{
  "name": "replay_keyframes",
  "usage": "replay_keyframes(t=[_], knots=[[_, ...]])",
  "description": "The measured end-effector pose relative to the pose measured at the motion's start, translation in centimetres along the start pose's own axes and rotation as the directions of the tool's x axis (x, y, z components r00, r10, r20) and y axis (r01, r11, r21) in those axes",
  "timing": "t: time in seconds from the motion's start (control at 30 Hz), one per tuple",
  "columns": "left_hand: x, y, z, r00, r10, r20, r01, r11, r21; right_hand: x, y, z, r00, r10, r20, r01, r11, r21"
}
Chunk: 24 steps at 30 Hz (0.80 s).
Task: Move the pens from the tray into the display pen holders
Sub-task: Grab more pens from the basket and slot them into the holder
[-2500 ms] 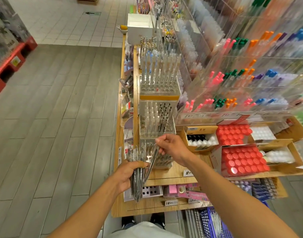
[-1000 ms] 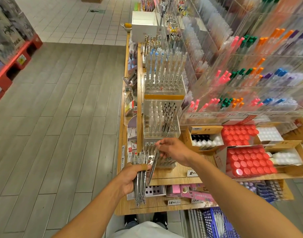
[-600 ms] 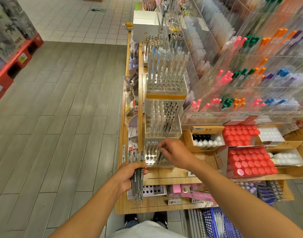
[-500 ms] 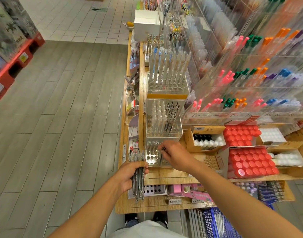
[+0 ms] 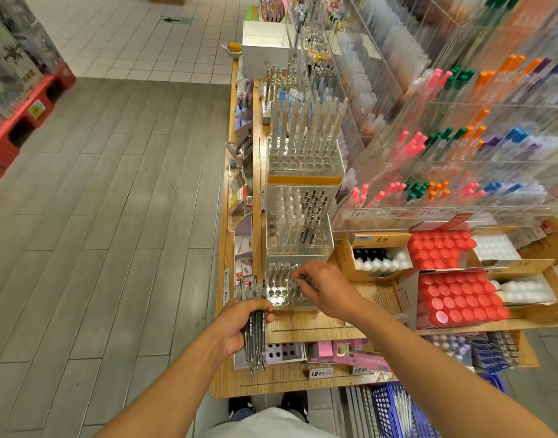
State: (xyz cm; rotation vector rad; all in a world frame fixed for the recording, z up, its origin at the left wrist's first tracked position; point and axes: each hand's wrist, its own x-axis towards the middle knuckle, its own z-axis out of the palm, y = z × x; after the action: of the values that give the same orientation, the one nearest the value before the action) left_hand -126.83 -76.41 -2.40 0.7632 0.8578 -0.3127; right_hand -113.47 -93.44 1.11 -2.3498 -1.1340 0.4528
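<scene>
While your left hand (image 5: 239,324) is gripping a bundle of pens (image 5: 254,327) just beside the clear pen holder (image 5: 282,294), keeping stock within reach, your right hand (image 5: 326,287) is pinching one pen (image 5: 303,276) over that holder's holes, apparently seating it upright for display.

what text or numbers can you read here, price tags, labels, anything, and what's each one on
"12.90": price tag on the front edge of the lower wooden shelf.
"17.90", last digits blurred: price tag on the same edge.
"1.80", uncertain: handwritten strip under the acrylic pen racks.
Too small or blurred: print on the cardboard box flap, yellow sticker on the red pallet, upright tags on the shelf's left edge.
</scene>
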Motion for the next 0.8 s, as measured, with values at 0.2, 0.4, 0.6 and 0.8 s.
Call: replay_keyframes(t=[0.2,0.4,0.6,0.8], knots=[[0.1,0.1,0.3,1.0,0.004,-0.006,-0.004,1.0,-0.003,-0.5,0.1,0.1,1.0,0.008,-0.011,-0.007,1.0,0.016],[0.2,-0.1,0.3,1.0,-0.01,-0.021,0.01,1.0,0.005,-0.8,0.0,0.7,0.999,-0.026,0.026,0.027,0.999,-0.044],[0.1,-0.1,0.6,1.0,-0.017,-0.023,0.017,0.999,0.034,-0.6,-0.5,1.4,0.997,-0.069,-0.037,0.06,0.98,-0.189],[-0.1,0.1,1.1,1.0,0.0,-0.03,0.001,0.999,0.034,-0.1,-1.1,1.9,0.99,-0.143,0.016,0.141,0.942,-0.305]])
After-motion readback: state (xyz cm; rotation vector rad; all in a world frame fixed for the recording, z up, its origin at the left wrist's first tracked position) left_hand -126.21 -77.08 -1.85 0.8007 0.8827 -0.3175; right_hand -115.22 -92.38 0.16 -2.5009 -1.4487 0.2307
